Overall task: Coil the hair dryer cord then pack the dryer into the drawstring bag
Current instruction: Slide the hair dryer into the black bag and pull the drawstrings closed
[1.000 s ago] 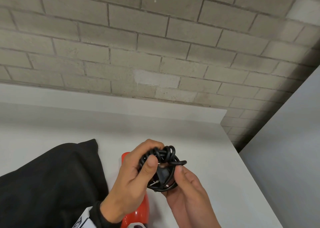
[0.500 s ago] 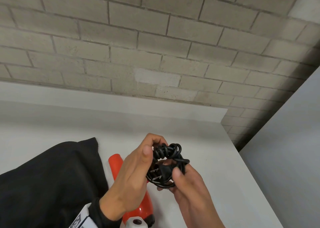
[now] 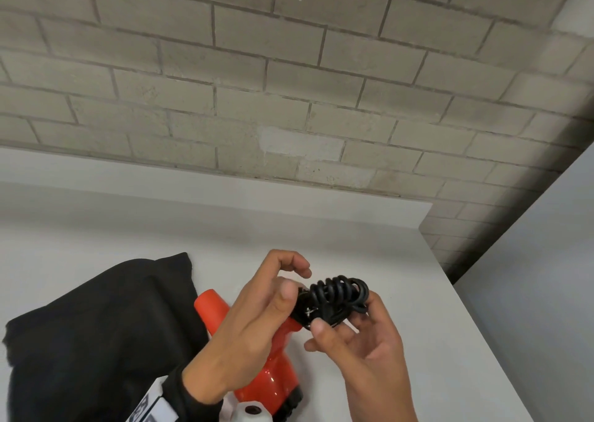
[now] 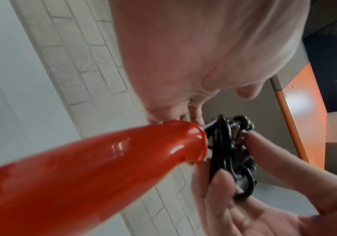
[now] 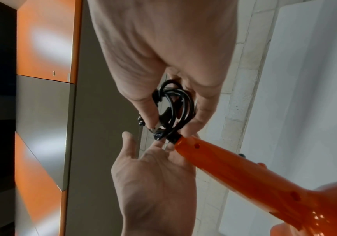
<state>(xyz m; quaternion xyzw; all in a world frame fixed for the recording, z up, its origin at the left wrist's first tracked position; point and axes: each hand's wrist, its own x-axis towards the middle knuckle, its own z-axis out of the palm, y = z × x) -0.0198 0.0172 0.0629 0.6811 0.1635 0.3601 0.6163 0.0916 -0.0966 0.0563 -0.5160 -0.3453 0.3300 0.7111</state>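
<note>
The black cord point(image 3: 337, 294) is wound into a tight coil, still joined to the handle end of the red hair dryer point(image 3: 266, 373). My right hand point(image 3: 344, 312) pinches the coil between thumb and fingers; the right wrist view shows the cord point(image 5: 173, 108) loops in that pinch. My left hand point(image 3: 295, 283) hovers just left of the coil, its fingers loosely bent and its fingertips by the handle end point(image 5: 183, 142). The dryer's body lies low behind my left wrist, nozzle pointing away. The black drawstring bag point(image 3: 96, 325) lies crumpled on the table to the left.
The white table point(image 3: 418, 293) ends at an edge on the right, beside a grey panel point(image 3: 546, 277). A brick wall point(image 3: 289, 84) runs behind a low white ledge. Orange and grey cabinet fronts point(image 5: 42, 47) show in the wrist views.
My left hand has let go of the coil and its fingers have loosened. The right hand has carried the coil a little to the right, and more of the dryer shows.
</note>
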